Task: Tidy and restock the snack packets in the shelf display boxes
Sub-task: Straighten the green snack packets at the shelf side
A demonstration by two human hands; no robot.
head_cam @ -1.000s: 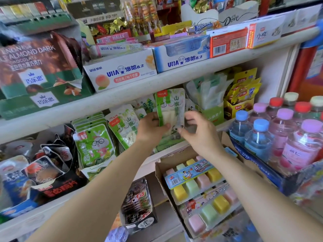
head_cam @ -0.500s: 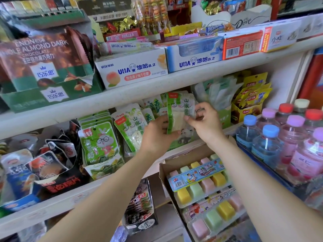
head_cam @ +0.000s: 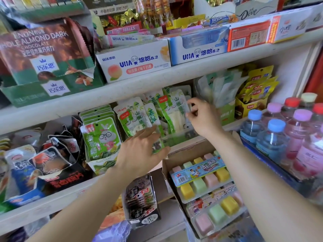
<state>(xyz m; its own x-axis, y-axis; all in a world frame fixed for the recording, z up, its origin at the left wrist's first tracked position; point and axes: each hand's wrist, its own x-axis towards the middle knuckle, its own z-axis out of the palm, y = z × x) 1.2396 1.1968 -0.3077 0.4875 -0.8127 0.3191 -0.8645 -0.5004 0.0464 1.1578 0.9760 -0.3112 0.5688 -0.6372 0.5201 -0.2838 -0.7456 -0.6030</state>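
Observation:
On the middle shelf, several green-and-white snack packets stand in a low display box (head_cam: 176, 139). The tallest packet (head_cam: 174, 109) is upright at the box's right side, and my right hand (head_cam: 202, 119) pinches its right edge with curled thumb and fingers. Another packet (head_cam: 134, 117) leans to the left beside it. My left hand (head_cam: 139, 152) hovers lower with fingers straight, its fingertips at the box's front wall, holding nothing. A box of green rabbit-print packets (head_cam: 101, 137) stands just left of it.
Water bottles (head_cam: 272, 137) crowd the right side. A carton of coloured candy trays (head_cam: 206, 173) juts out below my right arm. Yellow packets (head_cam: 257, 91) fill the shelf's right end, dark crumpled packets (head_cam: 52, 163) the left. The upper shelf edge (head_cam: 174, 72) hangs close above.
Both hands held the tall packet before; it now stands in the box. My left hand has let go and dropped to the box front. My right hand stays at the packet's edge.

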